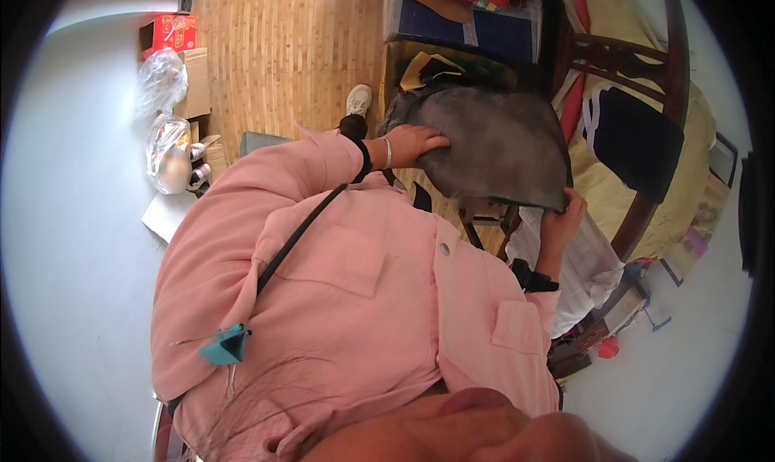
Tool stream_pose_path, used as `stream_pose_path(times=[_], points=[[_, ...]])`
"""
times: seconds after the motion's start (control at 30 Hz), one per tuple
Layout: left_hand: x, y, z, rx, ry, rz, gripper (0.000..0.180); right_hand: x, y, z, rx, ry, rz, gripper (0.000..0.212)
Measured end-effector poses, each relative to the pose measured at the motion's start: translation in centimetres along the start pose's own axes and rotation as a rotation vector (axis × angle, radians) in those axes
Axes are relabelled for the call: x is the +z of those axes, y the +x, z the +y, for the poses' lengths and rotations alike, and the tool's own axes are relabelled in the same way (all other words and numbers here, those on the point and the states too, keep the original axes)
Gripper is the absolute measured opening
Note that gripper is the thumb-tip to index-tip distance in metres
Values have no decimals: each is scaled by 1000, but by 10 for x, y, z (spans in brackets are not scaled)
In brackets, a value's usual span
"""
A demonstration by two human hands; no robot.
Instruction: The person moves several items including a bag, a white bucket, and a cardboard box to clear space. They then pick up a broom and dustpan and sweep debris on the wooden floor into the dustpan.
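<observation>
A dark grey piece of cloth (500, 143), broad and rounded at the corners with a darker edge, is spread out in front of me. I cannot make out its exact kind. My left hand (413, 144) grips its left side, the fingers lying over the top face and the thumb side hidden. At its near right corner, my right hand (567, 214) pinches the edge between thumb and fingers. The cloth hangs fairly flat between both hands, and its far side lies close to a cluttered dark stand.
Beyond the cloth, a blue flat item (504, 34) lies on the stand. A dark folded cloth (634, 139) with white stripes hangs on a wooden chair (674, 58) at right, near white fabric (593, 268). Cardboard boxes (196, 82) and plastic bags (168, 151) stand at left.
</observation>
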State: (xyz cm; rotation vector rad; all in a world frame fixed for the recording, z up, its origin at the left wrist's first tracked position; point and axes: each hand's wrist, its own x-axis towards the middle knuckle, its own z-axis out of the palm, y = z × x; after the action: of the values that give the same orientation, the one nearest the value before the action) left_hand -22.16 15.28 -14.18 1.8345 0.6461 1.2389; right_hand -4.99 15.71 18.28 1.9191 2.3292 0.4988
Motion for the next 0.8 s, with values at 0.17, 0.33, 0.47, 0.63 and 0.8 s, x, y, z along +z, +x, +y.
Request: stream_pose_path(times=[0.17,0.33,0.47,0.63,0.8], points=[[-10,33,-4,-54,-17,14,54,11,52,13,-194,-113,149,42],[-29,63,35,-9,20,22,50,-5,80,31,-51,265,302,28],[-75,70,76,11,38,17,53,-54,85,22,-53,231,378,23],[-121,69,106,174,104,-45,55,-93,95,-1,-105,368,493,28],[-148,84,104,163,113,67,54,-94,115,-16,-106,118,497,27]])
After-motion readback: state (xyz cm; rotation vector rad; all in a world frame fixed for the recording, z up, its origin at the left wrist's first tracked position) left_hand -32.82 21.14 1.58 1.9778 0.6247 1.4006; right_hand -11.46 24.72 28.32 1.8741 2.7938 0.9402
